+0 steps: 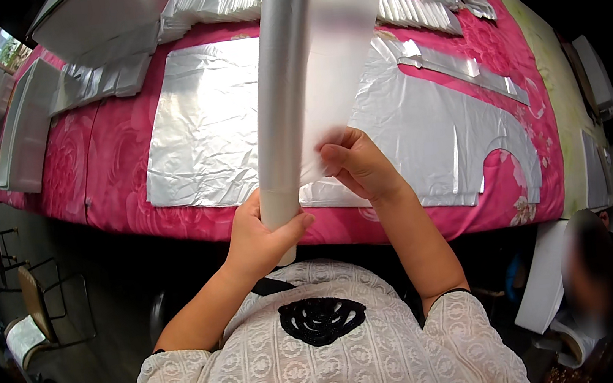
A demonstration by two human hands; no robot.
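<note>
A long roll of translucent plastic film (281,80) stands upright in front of me, its lower end near my body. My left hand (265,231) is wrapped around the roll near its bottom. With thumb and fingers pinched, my right hand (356,161) grips the loose edge of the film, which spreads off the roll's right side as a see-through sheet (342,72). Behind the roll, on the table, lies a flat stack of silvery-white plastic bags (199,128) with handle cut-outs at its right end (458,119).
A pink flowered cloth (119,161) covers the table. Folded bag bundles (211,6) line its far side, with more bundles (418,13) at the far right. White bins (27,126) stand at the left. A chair (34,309) is on the floor at left; a blurred person (591,264) is at lower right.
</note>
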